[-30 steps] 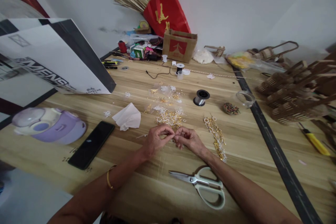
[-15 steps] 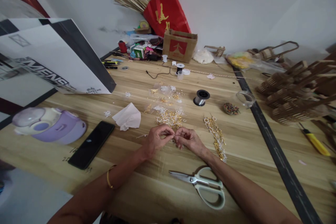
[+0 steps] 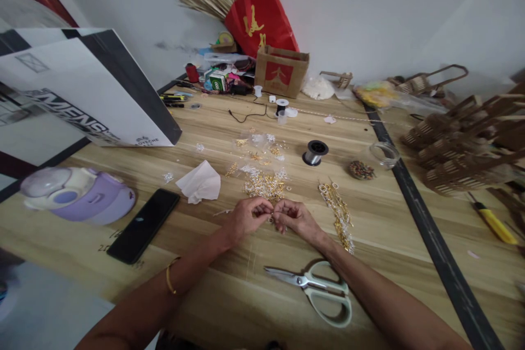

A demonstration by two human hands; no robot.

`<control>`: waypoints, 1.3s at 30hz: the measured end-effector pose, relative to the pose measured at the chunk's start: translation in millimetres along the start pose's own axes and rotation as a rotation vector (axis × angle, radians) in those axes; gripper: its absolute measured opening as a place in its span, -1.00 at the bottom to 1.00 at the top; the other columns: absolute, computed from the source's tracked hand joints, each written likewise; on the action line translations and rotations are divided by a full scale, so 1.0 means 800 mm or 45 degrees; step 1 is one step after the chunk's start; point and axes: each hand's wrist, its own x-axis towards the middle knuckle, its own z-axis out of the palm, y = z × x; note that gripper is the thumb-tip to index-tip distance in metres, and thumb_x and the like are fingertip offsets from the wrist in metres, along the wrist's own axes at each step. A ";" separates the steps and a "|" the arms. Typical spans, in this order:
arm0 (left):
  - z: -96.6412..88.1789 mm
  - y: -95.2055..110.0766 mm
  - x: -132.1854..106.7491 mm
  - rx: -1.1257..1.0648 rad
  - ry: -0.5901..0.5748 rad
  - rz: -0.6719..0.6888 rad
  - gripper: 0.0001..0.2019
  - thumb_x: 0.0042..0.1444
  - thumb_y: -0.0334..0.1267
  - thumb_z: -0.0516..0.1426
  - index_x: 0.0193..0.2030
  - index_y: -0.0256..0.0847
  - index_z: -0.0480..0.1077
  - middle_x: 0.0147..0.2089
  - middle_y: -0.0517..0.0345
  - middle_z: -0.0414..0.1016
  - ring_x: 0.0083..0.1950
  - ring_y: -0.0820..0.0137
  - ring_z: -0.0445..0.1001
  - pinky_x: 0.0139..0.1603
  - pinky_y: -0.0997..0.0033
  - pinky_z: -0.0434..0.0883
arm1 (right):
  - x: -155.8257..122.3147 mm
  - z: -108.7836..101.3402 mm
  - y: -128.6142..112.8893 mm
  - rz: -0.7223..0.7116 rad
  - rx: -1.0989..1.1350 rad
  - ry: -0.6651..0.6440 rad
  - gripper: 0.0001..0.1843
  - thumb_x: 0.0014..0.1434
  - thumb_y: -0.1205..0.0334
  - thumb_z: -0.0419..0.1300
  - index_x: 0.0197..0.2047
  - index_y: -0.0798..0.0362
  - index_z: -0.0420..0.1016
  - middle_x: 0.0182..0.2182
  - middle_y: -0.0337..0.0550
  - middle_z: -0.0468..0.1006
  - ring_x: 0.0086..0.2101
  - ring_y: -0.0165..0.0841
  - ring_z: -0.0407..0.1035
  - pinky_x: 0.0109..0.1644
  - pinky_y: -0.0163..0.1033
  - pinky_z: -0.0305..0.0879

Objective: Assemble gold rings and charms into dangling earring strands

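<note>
My left hand [image 3: 249, 219] and my right hand [image 3: 297, 217] meet fingertip to fingertip over the table, both pinched closed. Between them is something tiny, too small to name; a small ring [image 3: 270, 220] shows just below the fingertips. Right beyond my hands lies a heap of gold and silver beads [image 3: 264, 185]. To the right of my right hand are strung gold and silver bead strands [image 3: 338, 213] with rings at their ends. Scissors [image 3: 311, 287] with pale green handles lie by my right forearm, blades pointing left.
A spool of silvery wire [image 3: 315, 153] stands past the beads. Near it is a glass jar [image 3: 384, 156] on its side with mixed beads. Left are a phone [image 3: 143, 225], a tissue [image 3: 199, 182], a purple bottle [image 3: 80, 197] and a large box [image 3: 94, 87]. Woven baskets [image 3: 455, 142] crowd the right.
Both hands stay almost in place with fingertips together; only a very slight shift of the fingers shows. The things on the table have not moved.
</note>
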 end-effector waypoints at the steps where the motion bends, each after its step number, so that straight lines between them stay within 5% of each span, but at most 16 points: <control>1: 0.000 -0.001 0.000 0.004 0.000 -0.014 -0.90 -0.06 -0.49 0.14 -0.37 -0.31 0.44 -0.40 0.11 0.52 -0.37 0.47 0.46 -0.35 0.57 0.38 | 0.000 0.000 0.000 0.000 0.001 0.000 -0.72 0.05 0.07 0.25 -0.42 0.13 0.38 -0.66 -0.30 0.40 -0.66 -0.53 0.27 -0.58 -0.41 0.27; 14: 0.000 -0.002 0.000 0.069 -0.055 -0.027 -0.92 -0.08 -0.47 0.11 -0.45 -0.33 0.44 -0.46 0.13 0.45 -0.43 0.49 0.38 -0.41 0.57 0.29 | 0.000 0.000 -0.001 0.001 -0.014 -0.002 -0.72 0.04 0.07 0.25 -0.42 0.14 0.38 -0.66 -0.30 0.41 -0.66 -0.53 0.27 -0.58 -0.41 0.28; 29: -0.001 -0.008 0.003 -0.391 -0.189 -0.269 -0.91 -0.11 -0.37 0.15 -0.42 -0.36 0.39 -0.49 0.16 0.40 -0.47 0.54 0.34 -0.44 0.58 0.27 | 0.000 0.001 -0.004 -0.001 -0.032 -0.011 -0.70 0.05 0.05 0.24 -0.43 0.13 0.36 -0.65 -0.30 0.40 -0.66 -0.53 0.26 -0.57 -0.41 0.28; 39: -0.005 -0.009 0.004 -0.418 -0.237 -0.283 -0.85 -0.11 -0.29 0.20 -0.43 -0.36 0.42 -0.49 0.15 0.42 -0.45 0.51 0.34 -0.41 0.55 0.27 | 0.000 0.000 -0.001 -0.006 -0.021 -0.007 -0.69 0.06 0.03 0.24 -0.42 0.12 0.36 -0.65 -0.30 0.40 -0.65 -0.52 0.27 -0.57 -0.41 0.29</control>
